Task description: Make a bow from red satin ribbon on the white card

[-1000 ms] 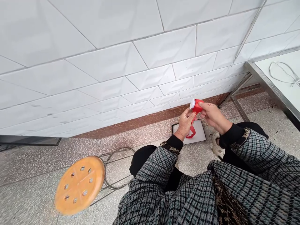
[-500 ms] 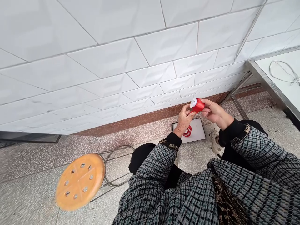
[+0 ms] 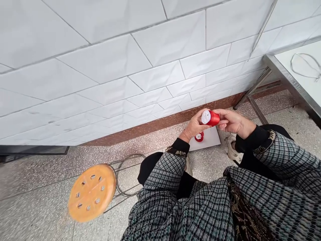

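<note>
A small spool wound with shiny red thread (image 3: 215,118) is held in the air, its round white labelled end facing me. Around that labelled end, the fingers and thumb of my left hand (image 3: 195,126) are closed. My right hand (image 3: 235,122) has its fingertips curled at the opposite end of the spool, touching it. Below the hands a white board (image 3: 212,138) with a dark edge lies on the floor. On the board sits a red ring-shaped piece (image 3: 200,137) with a white centre, partly covered by my left hand.
An orange round stool (image 3: 94,194) with metal legs lies tipped over on the speckled floor at left. A white tiled wall (image 3: 147,50) runs ahead. At right stands a metal-framed table (image 3: 286,72) with a loop of thin cable (image 3: 293,65) on it. A dark flat object (image 3: 37,149) juts in at left.
The spool has turned so its white end faces me more squarely. My left hand has shifted its grip round that end. The view has moved slightly.
</note>
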{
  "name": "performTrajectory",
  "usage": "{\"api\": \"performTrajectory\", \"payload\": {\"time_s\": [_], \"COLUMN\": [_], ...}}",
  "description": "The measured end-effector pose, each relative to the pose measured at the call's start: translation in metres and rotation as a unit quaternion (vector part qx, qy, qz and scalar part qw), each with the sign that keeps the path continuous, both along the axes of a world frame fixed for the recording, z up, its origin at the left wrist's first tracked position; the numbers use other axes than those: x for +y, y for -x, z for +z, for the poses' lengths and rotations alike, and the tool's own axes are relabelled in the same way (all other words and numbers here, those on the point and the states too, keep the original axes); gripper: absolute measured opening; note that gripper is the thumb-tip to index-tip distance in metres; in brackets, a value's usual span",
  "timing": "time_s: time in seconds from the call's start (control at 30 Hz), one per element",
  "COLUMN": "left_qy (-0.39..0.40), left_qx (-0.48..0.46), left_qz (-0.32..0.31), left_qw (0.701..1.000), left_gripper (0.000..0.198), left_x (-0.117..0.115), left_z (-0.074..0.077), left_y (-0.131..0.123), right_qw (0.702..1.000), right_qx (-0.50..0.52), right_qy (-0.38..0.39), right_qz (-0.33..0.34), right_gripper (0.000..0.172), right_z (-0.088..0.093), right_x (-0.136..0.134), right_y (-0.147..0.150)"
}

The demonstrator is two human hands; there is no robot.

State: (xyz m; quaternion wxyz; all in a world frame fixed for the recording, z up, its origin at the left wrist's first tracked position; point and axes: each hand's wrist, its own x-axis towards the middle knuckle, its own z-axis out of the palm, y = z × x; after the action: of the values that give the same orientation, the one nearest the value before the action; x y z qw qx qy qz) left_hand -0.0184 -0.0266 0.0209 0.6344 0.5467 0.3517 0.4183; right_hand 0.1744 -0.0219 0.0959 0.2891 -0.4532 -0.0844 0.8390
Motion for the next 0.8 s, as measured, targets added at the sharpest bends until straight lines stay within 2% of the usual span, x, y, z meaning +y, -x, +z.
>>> {"api": "performTrajectory", "payload": {"time_s": [0.17,0.27,0.43,0.57,0.7,0.8], "left_qy": [0.112,0.145,0.165,0.168,0.159,0.160], "left_qx": [-0.060,-0.104,-0.132,-0.126,-0.101,-0.055], "left_qz": [0.021,0.041,0.083,0.111,0.135,0.172], "left_qw": [0.992,0.983,0.974,0.971,0.973,0.971], "left_gripper": [0.094,0.096,0.085,0.077,0.075,0.058], "left_x": [-0.008,-0.013,-0.016,-0.016,-0.020,-0.026], "left_z": [-0.007,-0.006,0.002,0.005,0.000,-0.004], "left_y": [-0.010,-0.017,-0.023,-0.024,-0.030,-0.035], "right_qw": [0.999,0.997,0.988,0.975,0.963,0.953], "right_qx": [0.005,-0.002,-0.035,-0.089,-0.138,-0.171], "right_qy": [-0.012,-0.046,-0.130,-0.189,-0.207,-0.195], "right_qz": [-0.029,-0.057,-0.079,-0.069,-0.102,-0.158], "right_gripper": [0.013,0.015,0.030,0.024,0.024,0.028], "right_z": [-0.003,-0.005,-0.008,-0.010,-0.011,-0.010], "right_x": [-0.001,-0.002,-0.007,-0.012,-0.011,-0.003], "right_y": [0.005,0.010,0.019,0.026,0.031,0.030]}}
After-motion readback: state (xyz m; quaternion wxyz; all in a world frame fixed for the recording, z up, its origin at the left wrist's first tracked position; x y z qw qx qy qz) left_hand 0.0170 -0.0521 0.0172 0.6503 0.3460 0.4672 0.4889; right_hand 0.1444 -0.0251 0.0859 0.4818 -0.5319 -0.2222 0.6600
